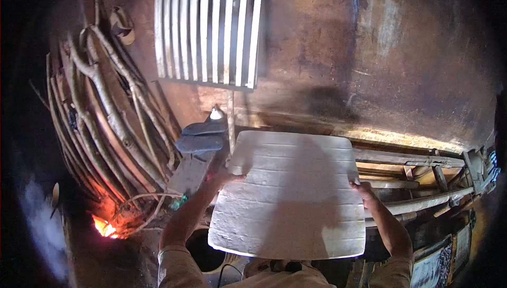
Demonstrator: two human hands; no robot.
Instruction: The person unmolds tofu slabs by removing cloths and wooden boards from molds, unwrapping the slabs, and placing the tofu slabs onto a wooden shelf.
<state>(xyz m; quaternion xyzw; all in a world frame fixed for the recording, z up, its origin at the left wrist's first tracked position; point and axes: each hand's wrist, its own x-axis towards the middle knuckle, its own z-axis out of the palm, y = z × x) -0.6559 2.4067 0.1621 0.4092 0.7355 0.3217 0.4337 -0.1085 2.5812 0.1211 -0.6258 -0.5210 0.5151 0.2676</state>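
Left grip (pixel 231 175) and right grip (pixel 365 191), the person's 2 bare hands, are clamped on opposite side edges of a pale board (pixel 248 198), thumbs over the face towards the camera and the other fingers mostly hidden. The board is held in front of the person's body, its wider end nearest the torso, its corners rounded and its face crossed by shallow grooves. A broad shadow (pixel 303 203) falls over its middle; whether anything touches its underside, I cannot tell. Just beyond its far left corner, 2 dark blue flat pieces (pixel 199 143) lie near a small white object (pixel 216 112) and a thin upright pole (pixel 231 119). Far to the left, branches (pixel 127 140) lean against the wall (pixel 311 34), with a fire (pixel 104 228) burning bright orange near their lower ends. Above the board, well apart from it, is a panel of light slats (pixel 205 24). To the right of the board, a wooden beam (pixel 393 159) runs along near the foot of the wall
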